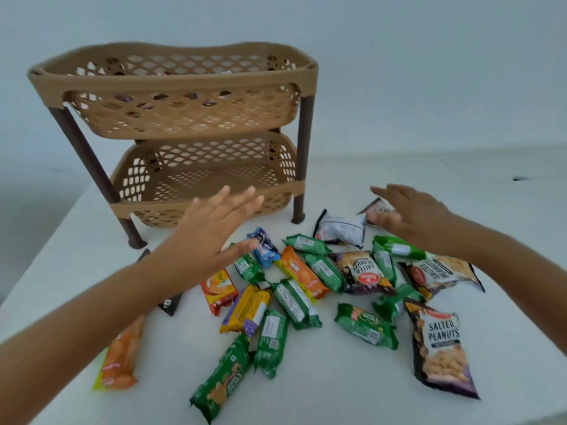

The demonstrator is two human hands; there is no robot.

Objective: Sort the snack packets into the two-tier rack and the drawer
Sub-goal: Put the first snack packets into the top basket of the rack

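Here, both hands spread over snack packets (294,299), rack (181,133) behind

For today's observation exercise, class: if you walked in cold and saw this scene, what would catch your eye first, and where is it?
First, the tan two-tier rack standing at the back left of the white table, its lower basket bare. Next, the bright scatter of snack packets in front of it, mostly green biscuit packets, with a salted peanuts bag at the near right. Above the pile, the left hand and right hand hover with fingers spread.
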